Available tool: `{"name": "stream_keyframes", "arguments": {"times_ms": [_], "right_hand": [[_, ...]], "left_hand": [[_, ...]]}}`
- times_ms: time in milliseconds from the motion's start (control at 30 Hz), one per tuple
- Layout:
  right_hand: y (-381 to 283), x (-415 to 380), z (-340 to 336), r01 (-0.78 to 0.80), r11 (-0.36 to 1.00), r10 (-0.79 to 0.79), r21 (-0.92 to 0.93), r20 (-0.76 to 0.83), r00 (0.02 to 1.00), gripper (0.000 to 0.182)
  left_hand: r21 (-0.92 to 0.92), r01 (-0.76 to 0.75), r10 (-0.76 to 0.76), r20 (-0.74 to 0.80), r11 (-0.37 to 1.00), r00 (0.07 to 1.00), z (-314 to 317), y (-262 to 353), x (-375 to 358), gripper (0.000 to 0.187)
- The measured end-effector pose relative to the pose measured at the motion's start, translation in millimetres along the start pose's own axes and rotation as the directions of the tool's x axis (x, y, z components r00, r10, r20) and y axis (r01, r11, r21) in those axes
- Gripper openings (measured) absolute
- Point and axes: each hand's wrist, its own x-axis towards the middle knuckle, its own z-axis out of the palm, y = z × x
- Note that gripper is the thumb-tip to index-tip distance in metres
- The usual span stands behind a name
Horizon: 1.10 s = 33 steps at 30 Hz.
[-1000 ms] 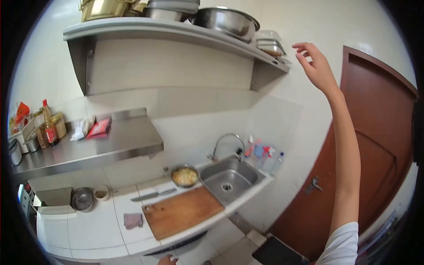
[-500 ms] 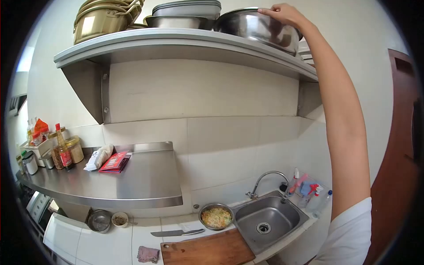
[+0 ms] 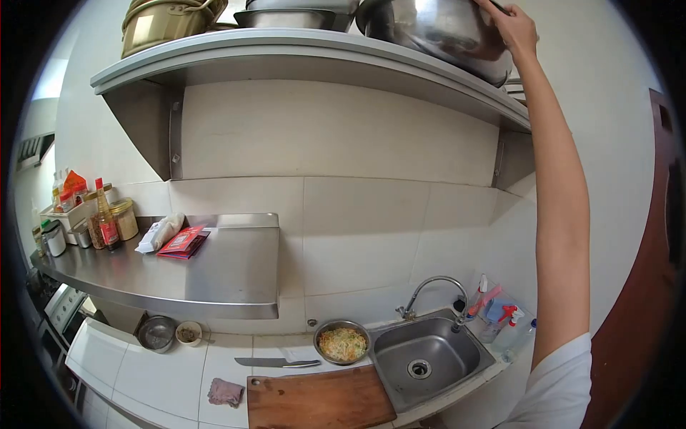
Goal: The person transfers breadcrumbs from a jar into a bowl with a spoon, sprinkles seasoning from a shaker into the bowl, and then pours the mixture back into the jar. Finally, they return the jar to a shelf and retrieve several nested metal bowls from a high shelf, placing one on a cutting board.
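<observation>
My right hand (image 3: pixel 516 27), fingers curled over the rim of the steel bowl (image 3: pixel 443 32) tilting off the shelf (image 3: pixel 300 61) at top right, could lose it w/ that one-sided grip, bowl dropping toward the sink (image 3: pixel 425 354); left hand out of frame.

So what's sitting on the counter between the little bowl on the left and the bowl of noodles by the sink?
In the head view, a knife lies on the tiles between the small bowl and the noodle bowl; otherwise bare tile.

Steel bowl (image 3: pixel 436 32) top cut off; left hand unseen.
</observation>
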Motion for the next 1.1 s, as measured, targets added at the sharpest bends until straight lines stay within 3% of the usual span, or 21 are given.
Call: {"name": "stream_keyframes", "arguments": {"times_ms": [67, 133, 167, 267, 300, 367, 400, 467, 533, 600, 667, 733, 767, 800, 867, 933, 1000, 1100], "right_hand": [[7, -8, -1, -0.038, 0.995, 0.04, 0.093, -0.012, 0.999, 0.071], [11, -12, -1, -0.397, 0.877, 0.377, 0.271, 0.123, 0.918, 0.09], [-3, -30, -18, -0.367, 0.819, 0.292, 0.441, 0.231, 0.928, 0.103], [14, -8, -10, -0.347, 0.845, 0.267, 0.408, 0.24, 0.933, 0.091], [24, 4, -8, -0.347, 0.845, 0.264, 0.407, 0.247, 0.932, 0.091], [40, 19, -7, -0.251, 0.822, 0.057, 0.511, 0.365, 0.929, 0.075], [21, 4, -23, -0.257, 0.771, 0.126, 0.583, 0.256, 0.958, 0.062], [12, 5, -36, -0.247, 0.775, 0.264, 0.581, 0.057, 0.963, 0.063], [3, 3, -65, -0.257, 0.78, 0.224, 0.57, 0.13, 0.966, 0.066], [6, 10, -82, -0.224, 0.789, 0.243, 0.572, 0.043, 0.969, 0.068], [8, 15, -107, -0.288, 0.74, 0.304, 0.608, 0.079, 0.949, 0.059], [12, 26, -136, -0.427, 0.437, 0.259, 0.792, 0.344, 0.903, 0.048], [-12, 9, -160, -0.472, 0.357, 0.327, 0.806, 0.366, 0.871, 0.04], [31, 33, -167, -0.374, 0.404, -0.045, 0.835, 0.427, 0.903, 0.046], [-5, 9, -211, -0.56, 0.379, 0.12, 0.737, 0.561, 0.819, 0.064], [18, 3, -239, -0.558, 0.372, 0.131, 0.741, 0.553, 0.822, 0.061], [49, -1, -267, -0.543, 0.353, 0.135, 0.762, 0.533, 0.835, 0.055], [81, -24, -313, -0.522, 0.333, 0.174, 0.785, 0.493, 0.852, 0.052]], "left_hand": [[0.026, -0.031, 0.031, 0.02, 0.999, 0.999, 10, -1, 13, 0.046], [0.031, -0.144, 0.143, 0.038, 0.989, 0.989, 22, 1, 19, 0.05], [0.037, -0.178, 0.175, 0.063, 0.983, 0.982, 29, -8, 28, 0.052], [0.081, -0.108, 0.096, 0.138, 0.991, 0.986, 38, 32, -9, 0.05], [0.119, -0.12, 0.105, 0.118, 0.986, 0.987, 45, 16, -1, 0.048], [0.155, -0.155, 0.135, 0.135, 0.976, 0.982, 59, -12, 7, 0.048], [0.201, -0.199, 0.171, 0.148, 0.959, 0.974, 61, -20, 4, 0.047], [0.205, -0.124, 0.098, 0.134, 0.971, 0.986, 59, 11, -30, 0.046], [0.21, -0.053, 0.026, 0.125, 0.976, 0.992, 57, 30, -47, 0.046], [0.37, -0.17, 0.14, 0.107, 0.913, 0.984, 62, 28, -46, 0.048], [0.265, -0.361, 0.334, 0.141, 0.894, 0.932, 73, -16, 0, 0.042], [0.1, -0.439, 0.424, 0.145, 0.893, 0.894, 61, 42, -33, 0.032], [0.175, -0.556, 0.542, 0.124, 0.812, 0.831, 55, 55, -29, 0.031], [0.253, -0.656, 0.651, 0.114, 0.711, 0.75, 48, 69, -24, 0.03], [0.236, -0.734, 0.764, -0.069, 0.637, 0.641, 42, 138, -60, 0.026], [0.164, -0.744, 0.762, -0.105, 0.648, 0.64, 40, 188, -79, 0.028], [-0.177, -0.819, 0.811, -0.137, 0.545, 0.569, 49, 227, -98, 0.03], [-0.331, -0.824, 0.865, -0.044, 0.46, 0.501, 62, 271, -142, 0.037]]}}
